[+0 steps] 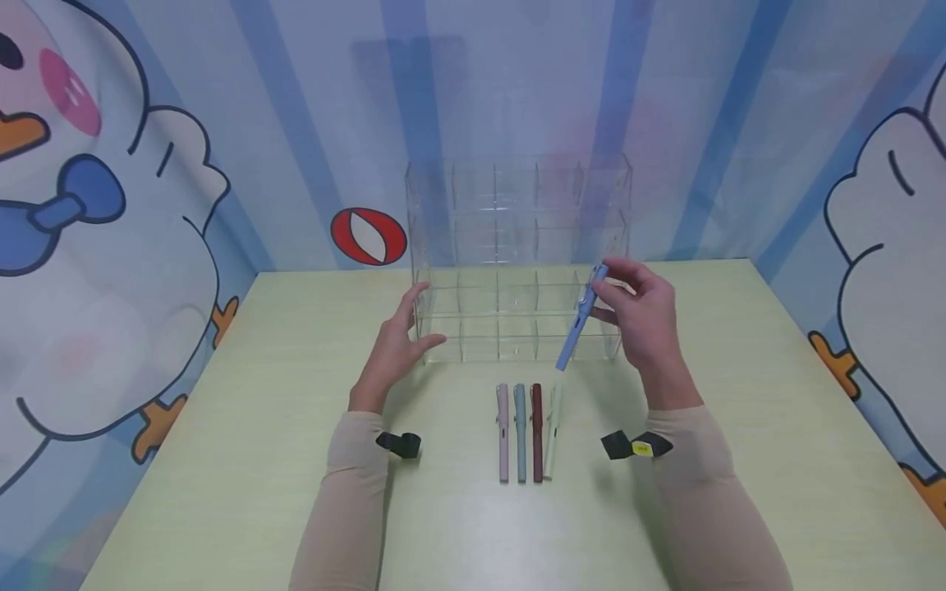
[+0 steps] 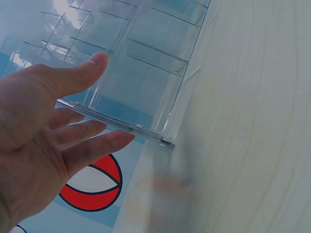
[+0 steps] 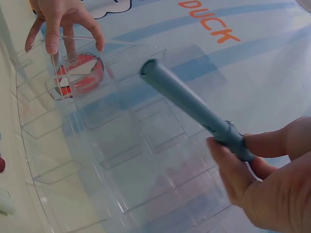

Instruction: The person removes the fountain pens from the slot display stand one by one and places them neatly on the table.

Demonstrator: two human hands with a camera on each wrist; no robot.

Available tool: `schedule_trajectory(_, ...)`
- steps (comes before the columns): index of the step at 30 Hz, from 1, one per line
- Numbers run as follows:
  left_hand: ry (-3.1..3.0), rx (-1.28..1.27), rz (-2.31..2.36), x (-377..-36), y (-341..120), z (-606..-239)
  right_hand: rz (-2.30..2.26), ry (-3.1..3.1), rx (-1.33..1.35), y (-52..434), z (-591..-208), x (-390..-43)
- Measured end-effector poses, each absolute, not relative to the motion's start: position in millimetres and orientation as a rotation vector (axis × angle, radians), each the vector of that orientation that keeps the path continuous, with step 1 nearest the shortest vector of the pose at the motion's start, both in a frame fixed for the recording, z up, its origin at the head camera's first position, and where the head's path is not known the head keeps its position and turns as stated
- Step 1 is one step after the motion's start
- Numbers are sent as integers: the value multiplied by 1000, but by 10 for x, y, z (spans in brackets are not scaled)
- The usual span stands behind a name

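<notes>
While the right hand [image 1: 643,316] pinches a blue pen [image 1: 581,318], it hovers at the clear organizer's [image 1: 517,254] front right edge. Left hand [image 1: 395,345], fingers relaxed, touches its left wall; bare table [image 1: 739,394] flanks both.

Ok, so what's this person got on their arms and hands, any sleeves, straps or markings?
Both arms wear snug, long beige sleeves ending at the wrists. The left hand and right hand are bare, with no gloves or rings visible. A black strap sits at the left forearm. The right forearm carries a similar black strap with a small yellow label, its print too small to read.
</notes>
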State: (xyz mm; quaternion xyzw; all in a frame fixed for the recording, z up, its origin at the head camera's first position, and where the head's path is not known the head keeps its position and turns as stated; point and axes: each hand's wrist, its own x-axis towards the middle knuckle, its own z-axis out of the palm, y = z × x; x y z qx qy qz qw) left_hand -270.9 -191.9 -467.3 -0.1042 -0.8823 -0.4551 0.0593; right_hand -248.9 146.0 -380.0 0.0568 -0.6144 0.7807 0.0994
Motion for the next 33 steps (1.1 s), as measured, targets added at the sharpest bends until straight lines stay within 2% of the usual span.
schedule_trajectory(13, -2678, -310, -1390, -2707, -1917, -4670, 2096, -2638, 304, 1655, -3809, -2483)
schedule_trajectory(24, -2678, -306, -1383, -2709, -1924, -4677, 1948, -2949, 415, 1665, -3987, -2549)
schedule_trajectory(33, -2680, -298, -1392, -2707, -1917, -4665, 1923, -3097, 402, 1588, -4159, -2587)
